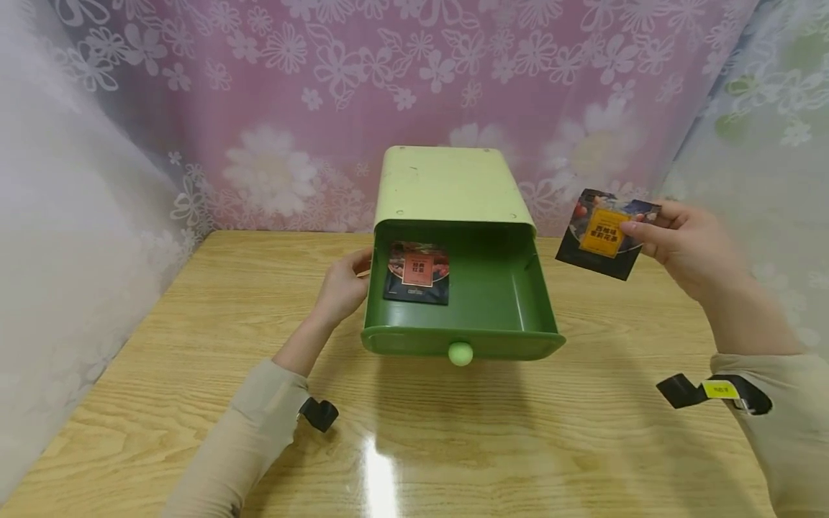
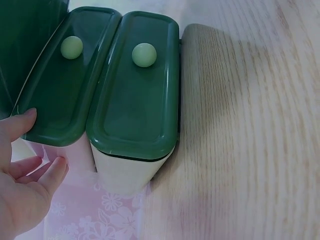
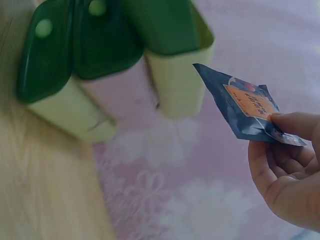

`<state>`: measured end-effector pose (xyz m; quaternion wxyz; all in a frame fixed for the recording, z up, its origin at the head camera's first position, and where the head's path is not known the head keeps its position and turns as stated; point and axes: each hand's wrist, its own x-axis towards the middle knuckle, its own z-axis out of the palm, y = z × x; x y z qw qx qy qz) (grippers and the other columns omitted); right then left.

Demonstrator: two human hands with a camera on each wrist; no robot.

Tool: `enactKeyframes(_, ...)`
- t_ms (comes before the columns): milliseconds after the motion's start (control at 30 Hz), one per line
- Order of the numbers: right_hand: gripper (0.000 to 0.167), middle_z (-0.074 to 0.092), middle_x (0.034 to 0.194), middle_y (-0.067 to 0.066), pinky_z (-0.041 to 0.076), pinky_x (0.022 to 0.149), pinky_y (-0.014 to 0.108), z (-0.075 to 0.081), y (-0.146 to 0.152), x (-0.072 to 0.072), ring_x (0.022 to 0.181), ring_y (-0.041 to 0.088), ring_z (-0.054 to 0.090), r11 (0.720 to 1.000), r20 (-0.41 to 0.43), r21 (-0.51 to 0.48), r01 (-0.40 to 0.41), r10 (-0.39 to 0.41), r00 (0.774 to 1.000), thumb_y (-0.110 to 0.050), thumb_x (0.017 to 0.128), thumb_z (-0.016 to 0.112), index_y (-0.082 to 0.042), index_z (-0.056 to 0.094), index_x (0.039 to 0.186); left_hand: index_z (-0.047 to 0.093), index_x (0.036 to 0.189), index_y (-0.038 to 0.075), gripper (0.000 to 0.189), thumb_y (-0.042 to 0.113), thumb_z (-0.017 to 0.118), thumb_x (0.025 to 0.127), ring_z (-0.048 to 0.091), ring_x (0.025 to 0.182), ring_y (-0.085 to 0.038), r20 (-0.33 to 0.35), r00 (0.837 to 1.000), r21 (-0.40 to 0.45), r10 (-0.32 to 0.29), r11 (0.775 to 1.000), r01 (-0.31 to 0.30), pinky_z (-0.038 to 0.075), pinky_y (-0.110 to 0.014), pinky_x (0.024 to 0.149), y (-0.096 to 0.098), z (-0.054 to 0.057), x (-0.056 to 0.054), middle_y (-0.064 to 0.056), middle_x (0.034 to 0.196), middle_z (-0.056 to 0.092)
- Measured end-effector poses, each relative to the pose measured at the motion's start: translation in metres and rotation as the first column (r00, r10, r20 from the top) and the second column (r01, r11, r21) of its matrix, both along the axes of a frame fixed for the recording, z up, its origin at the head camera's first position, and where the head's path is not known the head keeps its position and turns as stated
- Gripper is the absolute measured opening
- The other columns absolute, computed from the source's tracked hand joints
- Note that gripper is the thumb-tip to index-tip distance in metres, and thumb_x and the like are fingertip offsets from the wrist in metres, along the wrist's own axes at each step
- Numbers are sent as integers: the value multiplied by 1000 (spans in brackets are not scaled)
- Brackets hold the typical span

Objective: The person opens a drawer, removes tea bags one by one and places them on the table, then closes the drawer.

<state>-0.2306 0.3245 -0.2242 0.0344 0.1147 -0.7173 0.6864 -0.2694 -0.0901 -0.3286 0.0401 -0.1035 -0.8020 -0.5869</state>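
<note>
Drawer unit (image 1: 450, 183) has the left hand (image 1: 343, 288) at its left, fingers spread; only the wrist views show closed lower drawers (image 2: 134, 97); head view alone, a red-labelled sachet (image 1: 417, 273) in the open drawer (image 1: 476, 306). Rightward, the right hand (image 1: 696, 248) pinches an orange-labelled sachet (image 1: 602, 234).

Head view looks forward, down; both wrist views turned sideways, sharing drawer fronts (image 2: 136, 92); left nearer.

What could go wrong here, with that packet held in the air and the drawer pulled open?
The dark, square, orange-labelled sachet might slip: the right hand pinches it only near one side, away from the deep-green, box-shaped drawer. That drawer juts well out of its pale yellow-green, round-cornered cabinet, so pressing on its front could perhaps tip everything forward.
</note>
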Motion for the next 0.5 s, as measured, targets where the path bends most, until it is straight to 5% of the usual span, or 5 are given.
enactKeyframes(67,4,52,96,-6,47,72,17,-10,8,-11,84,3,53,990,63,136,48,-57,996,-12,90,61,-11,62,86,49,131,-3,50,5,65,85,51,117,-26,1,1000,3,-1,1000,1,45,-31,93,1,1,-1,-18,126,55)
enactKeyframes(133,15,50,94,-7,47,79,19,-23,15,-25,85,1,53,961,131,272,49,-87,988,-19,91,61,-12,53,80,49,131,-3,50,5,65,84,51,117,-26,1,1000,2,4,1000,-4,45,-31,93,1,1,-2,-18,126,55)
enactKeyframes(233,26,43,100,-3,44,87,25,-44,21,-45,90,0,50,894,224,449,-10,-102,969,-26,94,56,-9,41,81,49,131,-3,50,5,65,84,52,117,-26,-2,1000,2,7,1000,-7,45,-30,93,0,2,-2,-18,125,55)
enactKeyframes(433,35,45,112,12,43,93,34,-85,14,-78,93,7,51,871,328,485,-76,-100,939,-19,96,52,8,40,115,50,129,-5,49,4,65,84,53,115,-28,-28,1000,1,0,1000,0,45,-31,92,1,2,-2,-20,123,57)
enactKeyframes(500,30,48,107,13,47,88,32,-95,8,-87,88,8,54,884,340,462,-71,-103,935,-15,95,53,8,42,111,51,129,-6,48,3,64,84,53,114,-28,-34,999,8,-1,1000,2,45,-31,92,1,0,-1,-20,122,57)
